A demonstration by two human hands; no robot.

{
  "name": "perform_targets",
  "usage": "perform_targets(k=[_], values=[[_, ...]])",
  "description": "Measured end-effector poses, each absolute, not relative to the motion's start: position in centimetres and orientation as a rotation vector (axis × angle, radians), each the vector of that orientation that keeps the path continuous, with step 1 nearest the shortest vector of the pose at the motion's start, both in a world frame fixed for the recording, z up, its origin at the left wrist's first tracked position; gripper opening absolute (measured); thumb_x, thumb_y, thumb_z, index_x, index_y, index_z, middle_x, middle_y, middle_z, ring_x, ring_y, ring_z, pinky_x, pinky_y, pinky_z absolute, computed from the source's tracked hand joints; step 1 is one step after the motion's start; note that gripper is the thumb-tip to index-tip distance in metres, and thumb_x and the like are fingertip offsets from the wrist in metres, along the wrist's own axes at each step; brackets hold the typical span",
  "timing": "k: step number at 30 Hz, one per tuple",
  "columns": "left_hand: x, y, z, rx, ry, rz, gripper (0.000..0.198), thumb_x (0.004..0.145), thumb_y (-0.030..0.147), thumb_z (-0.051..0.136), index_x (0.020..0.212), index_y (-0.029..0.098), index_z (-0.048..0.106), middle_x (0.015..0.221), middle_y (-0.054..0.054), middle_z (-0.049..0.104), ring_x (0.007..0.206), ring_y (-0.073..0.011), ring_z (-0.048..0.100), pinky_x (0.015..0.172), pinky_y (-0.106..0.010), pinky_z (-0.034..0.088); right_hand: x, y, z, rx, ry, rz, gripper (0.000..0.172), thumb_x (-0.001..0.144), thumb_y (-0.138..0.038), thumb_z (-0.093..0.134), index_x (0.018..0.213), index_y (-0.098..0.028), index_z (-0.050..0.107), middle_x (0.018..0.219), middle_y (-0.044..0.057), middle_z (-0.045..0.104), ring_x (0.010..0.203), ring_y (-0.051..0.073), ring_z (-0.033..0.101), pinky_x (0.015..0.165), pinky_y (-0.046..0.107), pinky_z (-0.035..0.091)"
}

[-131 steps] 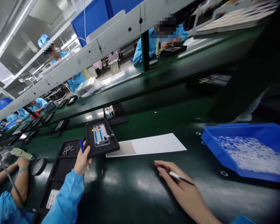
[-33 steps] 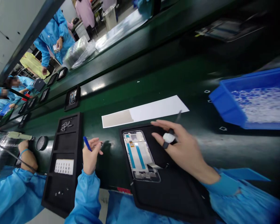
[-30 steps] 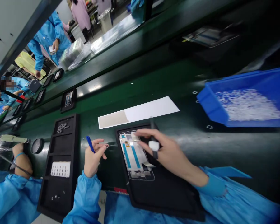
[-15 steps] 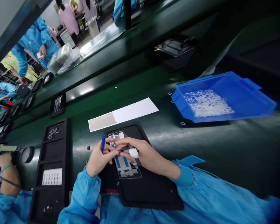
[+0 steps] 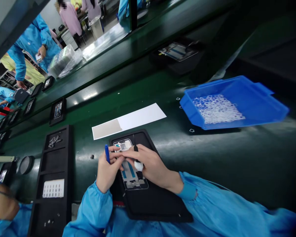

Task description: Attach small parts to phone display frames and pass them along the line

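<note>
My left hand (image 5: 106, 172) is closed, with a blue pen-like stick (image 5: 107, 153) held upright between its fingers. My right hand (image 5: 155, 167) is also closed and keeps slim black tweezers with a white wrap (image 5: 138, 166) tucked in its grip. The fingertips of both hands meet above an open phone frame (image 5: 131, 176) with blue strips; whatever small piece they pinch is hidden. Under the phone frame lies a black padded tray (image 5: 158, 205).
A blue bin (image 5: 259, 102) of small white frames stands right. White card (image 5: 143, 117) lies behind the tray. A black compartment tray (image 5: 54, 159) with small parts is left. A co-worker's arm (image 5: 2, 200) is at far left; more phone trays (image 5: 57, 112) line the bench.
Both hands stay together over the phone frame. The tweezers have turned more upright in my right hand, their thin tip now pointing away. The co-worker's arm at left has drawn back.
</note>
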State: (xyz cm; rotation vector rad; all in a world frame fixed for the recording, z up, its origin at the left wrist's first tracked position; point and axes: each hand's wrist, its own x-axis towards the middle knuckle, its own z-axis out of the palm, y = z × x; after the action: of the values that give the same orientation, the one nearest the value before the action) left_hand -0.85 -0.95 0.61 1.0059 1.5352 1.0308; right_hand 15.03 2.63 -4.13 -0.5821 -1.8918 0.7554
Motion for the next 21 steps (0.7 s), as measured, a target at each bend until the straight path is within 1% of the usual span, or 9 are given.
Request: perform_targets(k=[3,6,8,9,11,13,14,18,21], values=[[-0.8,-1.2,0.1,1.048,1.55,1.056,0.046,0.073,0.042,0.075,0.104,0.013,0.056,0.08,-0.006,0.069,0.049,-0.0122,0.06,0.05,-0.022,0.05,15.0,2.6,-4.3,-0.597,-1.897,0.735,0.034,0.099,-0.009,0.04,0.126,-0.025,0.054,0.098,0.006,0.062,0.076,0.024,0.054,0.061,0.035,0.047],[-1.2,-1.3,-0.1,1.173,1.644,1.232,0.037,0.085,0.05,0.066,0.092,0.014,0.063,0.088,-0.007,0.069,0.055,-0.0117,0.06,0.055,-0.024,0.05,15.0,2.6,-4.2,-0.594,-1.823,0.776,0.031,0.099,-0.011,0.045,0.127,-0.025,0.05,0.105,0.006,0.062,0.084,0.024,0.057,0.066,0.035,0.05],[-1.5,-1.3,-0.1,1.264,1.695,1.495,0.048,0.094,0.058,0.05,0.078,0.015,0.064,0.089,-0.008,0.066,0.067,-0.0138,0.061,0.059,-0.024,0.048,15.0,2.6,-4.0,-0.615,-1.782,0.835,0.033,0.098,-0.012,0.047,0.127,-0.025,0.049,0.104,0.005,0.062,0.087,0.024,0.059,0.071,0.035,0.052],[-1.6,-1.3,0.0,1.291,1.692,1.628,0.056,0.097,0.061,0.043,0.072,0.015,0.064,0.085,-0.007,0.064,0.071,-0.0148,0.06,0.06,-0.024,0.046,15.0,2.6,-3.9,-0.624,-1.768,0.867,0.034,0.097,-0.012,0.048,0.127,-0.026,0.049,0.102,0.004,0.062,0.087,0.023,0.059,0.073,0.035,0.052],[-1.6,-1.4,-0.1,1.316,1.648,1.8,0.068,0.098,0.066,0.031,0.062,0.016,0.061,0.07,-0.005,0.056,0.068,-0.015,0.055,0.057,-0.025,0.042,15.0,2.6,-3.7,-0.617,-1.742,0.931,0.035,0.096,-0.011,0.048,0.128,-0.026,0.049,0.1,0.003,0.062,0.086,0.021,0.06,0.077,0.034,0.053],[-1.3,-1.4,-0.3,1.35,1.601,1.808,0.073,0.098,0.067,0.026,0.057,0.016,0.059,0.058,-0.003,0.047,0.057,-0.0138,0.048,0.052,-0.025,0.038,15.0,2.6,-3.7,-0.599,-1.715,0.985,0.035,0.095,-0.013,0.05,0.128,-0.026,0.049,0.101,0.003,0.061,0.088,0.02,0.061,0.081,0.034,0.053],[-1.1,-1.5,-0.5,1.375,1.585,1.79,0.074,0.099,0.066,0.024,0.055,0.017,0.057,0.056,-0.002,0.045,0.054,-0.0138,0.046,0.051,-0.026,0.037,15.0,2.6,-3.7,-0.594,-1.706,1.007,0.035,0.095,-0.013,0.051,0.128,-0.026,0.049,0.101,0.003,0.061,0.089,0.02,0.061,0.083,0.033,0.053],[-0.6,-1.7,-1.3,1.505,1.575,1.768,0.072,0.101,0.061,0.025,0.052,0.017,0.056,0.056,-0.004,0.05,0.059,-0.0158,0.051,0.058,-0.028,0.041,14.9,2.5,-3.8,-0.587,-1.703,1.052,0.034,0.096,-0.015,0.052,0.128,-0.026,0.049,0.101,0.003,0.061,0.09,0.02,0.062,0.084,0.033,0.053],[-0.8,-1.7,-1.8,1.56,1.536,1.748,0.069,0.102,0.057,0.028,0.055,0.017,0.058,0.059,-0.004,0.053,0.062,-0.0158,0.053,0.06,-0.028,0.042,14.9,2.4,-3.8,-0.594,-1.7,1.078,0.03,0.097,-0.018,0.052,0.127,-0.024,0.05,0.101,0.004,0.062,0.09,0.021,0.062,0.084,0.035,0.053]])
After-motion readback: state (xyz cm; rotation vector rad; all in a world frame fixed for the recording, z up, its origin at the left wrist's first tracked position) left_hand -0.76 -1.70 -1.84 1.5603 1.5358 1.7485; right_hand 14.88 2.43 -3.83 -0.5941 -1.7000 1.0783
